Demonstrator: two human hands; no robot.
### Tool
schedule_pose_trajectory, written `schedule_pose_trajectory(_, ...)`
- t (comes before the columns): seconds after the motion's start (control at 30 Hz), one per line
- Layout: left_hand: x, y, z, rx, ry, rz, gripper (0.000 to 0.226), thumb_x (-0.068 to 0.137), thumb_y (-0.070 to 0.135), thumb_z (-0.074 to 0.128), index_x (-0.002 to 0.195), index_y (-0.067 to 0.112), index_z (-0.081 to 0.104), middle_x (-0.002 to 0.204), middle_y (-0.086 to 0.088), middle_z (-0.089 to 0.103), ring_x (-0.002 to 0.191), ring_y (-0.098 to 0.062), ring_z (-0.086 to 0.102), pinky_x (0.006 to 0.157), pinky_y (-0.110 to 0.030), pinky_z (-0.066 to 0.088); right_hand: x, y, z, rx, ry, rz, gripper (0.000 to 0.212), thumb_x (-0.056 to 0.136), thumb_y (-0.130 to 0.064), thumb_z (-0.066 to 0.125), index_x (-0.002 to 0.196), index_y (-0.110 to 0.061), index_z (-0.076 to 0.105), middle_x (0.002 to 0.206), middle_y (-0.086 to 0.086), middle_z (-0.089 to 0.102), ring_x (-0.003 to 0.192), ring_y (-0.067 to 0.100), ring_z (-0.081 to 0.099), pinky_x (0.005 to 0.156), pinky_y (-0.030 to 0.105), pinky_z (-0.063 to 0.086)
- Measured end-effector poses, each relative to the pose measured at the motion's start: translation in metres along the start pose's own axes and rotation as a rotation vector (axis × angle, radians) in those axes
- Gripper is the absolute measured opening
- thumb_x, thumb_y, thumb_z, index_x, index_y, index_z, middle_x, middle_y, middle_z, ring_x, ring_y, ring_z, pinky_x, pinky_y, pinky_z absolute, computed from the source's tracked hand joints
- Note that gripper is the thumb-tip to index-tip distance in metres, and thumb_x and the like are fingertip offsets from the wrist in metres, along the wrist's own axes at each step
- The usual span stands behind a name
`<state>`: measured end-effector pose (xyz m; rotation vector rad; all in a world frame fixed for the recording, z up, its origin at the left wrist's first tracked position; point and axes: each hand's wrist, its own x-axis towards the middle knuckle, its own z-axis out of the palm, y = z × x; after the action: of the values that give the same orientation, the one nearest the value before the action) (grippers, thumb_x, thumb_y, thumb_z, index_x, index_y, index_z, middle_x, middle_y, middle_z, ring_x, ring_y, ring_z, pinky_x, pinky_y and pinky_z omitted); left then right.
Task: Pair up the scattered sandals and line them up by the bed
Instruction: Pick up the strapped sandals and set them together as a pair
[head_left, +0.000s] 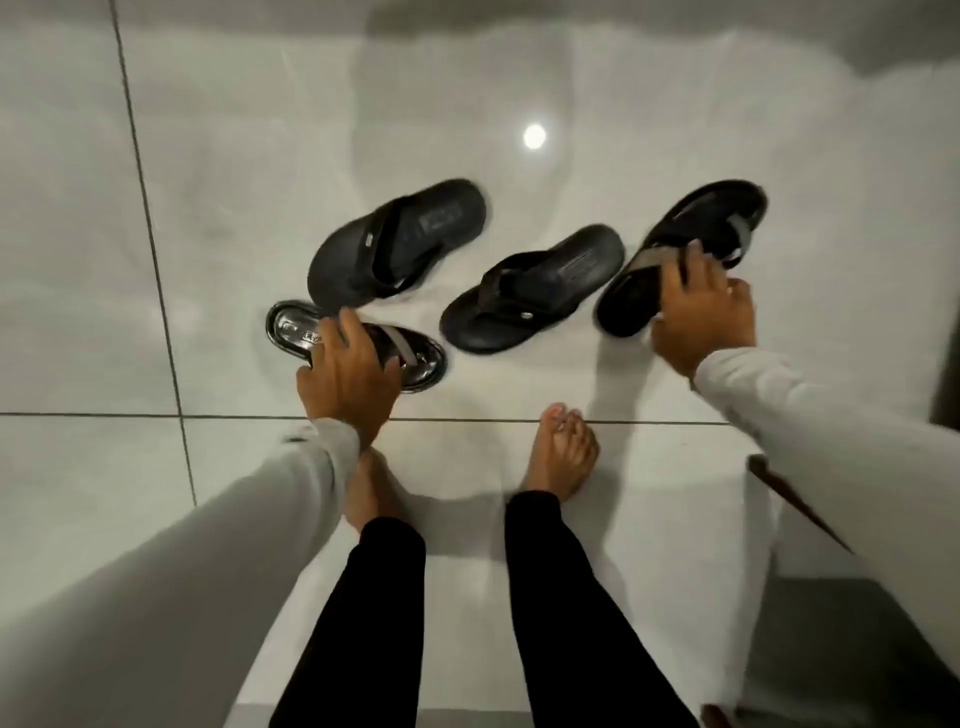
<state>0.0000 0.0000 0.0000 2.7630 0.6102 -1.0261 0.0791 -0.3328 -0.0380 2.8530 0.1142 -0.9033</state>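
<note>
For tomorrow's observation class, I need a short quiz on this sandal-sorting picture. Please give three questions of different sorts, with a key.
1. True or false: the left hand is on a grey-strapped sandal that lies on the floor.
2. How many sandals are in view?
A. two
B. three
C. four
3. Fill in: the right hand grips the right grey-strapped sandal by its ____.

Key
1. True.
2. C: the two grey-strapped ones at the hands, plus the upper black sandal and the middle black sandal untouched between them.
3. Strap.
</note>
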Motion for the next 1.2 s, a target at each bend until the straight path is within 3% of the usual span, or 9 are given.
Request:
schedule_pose_trajectory(0.07,0.030,-0.006,0.018,-0.134,-0.037,-0.142,0.081,0.091,0.039,0.060,0.151,0.003,0.019,0.149,-0.020,0.034,0.123,-0.050,0.051,0.094,-0.059,0.045,0.029,0.006,0.014,0.066,-0.010,0.067,0.075,0.091,-0.015,0.060,0.157,-0.010,0.025,0.165,0.025,0.018,0.142,0.047,0.035,0.106,0.059,0.036)
schedule_pose_trajectory(0.17,0.070,-0.012,0.039,-0.266,-0.066,-0.306,0.076,0.090,0.035,0.062,0.146,-0.001,0.024,0.147,-0.023,0.038,0.127,-0.051,0.049,0.102,-0.057,0.042,0.065,0.015,0.032,0.069,-0.038,0.094,0.082,0.087,-0.015,0.066,0.158,-0.013,0.024,0.164,0.025,0.019,0.138,0.050,0.037,0.109,0.061,0.034)
schedule_pose_trajectory(0.27,0.083,-0.009,0.055,-0.381,-0.121,-0.394,0.068,0.089,0.032,0.064,0.138,-0.001,0.031,0.140,-0.028,0.046,0.124,-0.050,0.051,0.103,-0.052,0.046,0.078,0.017,0.043,0.042,-0.088,0.097,0.083,0.087,-0.013,0.066,0.158,-0.013,0.023,0.152,0.030,0.039,0.134,0.049,0.039,0.109,0.060,0.034)
schedule_pose_trajectory(0.43,0.071,-0.003,0.063,-0.429,-0.059,-0.376,0.046,0.090,0.015,0.054,0.129,-0.001,0.036,0.129,-0.031,0.055,0.114,-0.052,0.057,0.095,-0.050,0.049,0.065,0.019,0.041,0.003,-0.042,0.097,0.061,0.082,-0.005,0.066,0.140,-0.003,0.045,0.122,0.032,0.062,0.120,0.049,0.051,0.106,0.059,0.038)
schedule_pose_trajectory(0.53,0.049,-0.011,0.050,-0.391,-0.039,-0.297,0.033,0.094,0.012,0.051,0.122,-0.002,0.044,0.123,-0.032,0.058,0.108,-0.052,0.059,0.089,-0.051,0.050,0.042,0.016,0.028,0.031,-0.082,0.096,0.042,0.084,-0.007,0.066,0.125,0.001,0.056,0.118,0.031,0.064,0.118,0.049,0.052,0.108,0.059,0.039)
schedule_pose_trajectory(0.67,0.017,-0.025,0.028,-0.267,-0.027,-0.185,0.027,0.096,0.012,0.053,0.120,0.002,0.047,0.111,-0.028,0.061,0.095,-0.047,0.062,0.071,-0.043,0.045,0.000,-0.005,0.009,0.289,-0.306,0.310,0.044,0.087,-0.017,0.067,0.128,-0.006,0.055,0.131,0.028,0.055,0.127,0.048,0.049,0.099,0.055,0.045)
schedule_pose_trajectory(0.93,-0.004,-0.064,-0.010,-0.099,0.053,-0.006,0.023,0.093,0.005,0.051,0.115,0.010,0.051,0.101,-0.017,0.065,0.084,-0.041,0.065,0.069,-0.045,0.053,-0.061,-0.098,-0.010,0.672,-0.481,0.551,0.059,0.071,-0.031,0.082,0.121,-0.004,0.066,0.126,0.024,0.065,0.113,0.040,0.066,0.096,0.042,0.057)
schedule_pose_trajectory(1.1,0.010,-0.120,-0.027,-0.020,0.082,0.071,0.024,0.092,0.010,0.060,0.115,0.010,0.054,0.101,-0.014,0.068,0.082,-0.036,0.068,0.069,-0.041,0.057,-0.062,-0.208,-0.005,1.252,-0.623,0.770,0.057,0.069,-0.018,0.088,0.113,0.009,0.064,0.114,0.027,0.070,0.079,0.035,0.075,0.055,0.036,0.063)
schedule_pose_trajectory(1.2,0.030,-0.161,-0.031,0.004,0.101,0.089,0.026,0.090,0.010,0.063,0.114,0.010,0.054,0.097,-0.015,0.068,0.078,-0.036,0.068,0.064,-0.039,0.052,-0.053,-0.283,-0.006,1.491,-0.685,0.811,0.056,0.075,-0.013,0.085,0.119,0.011,0.059,0.114,0.029,0.070,0.078,0.035,0.072,0.053,0.035,0.060)
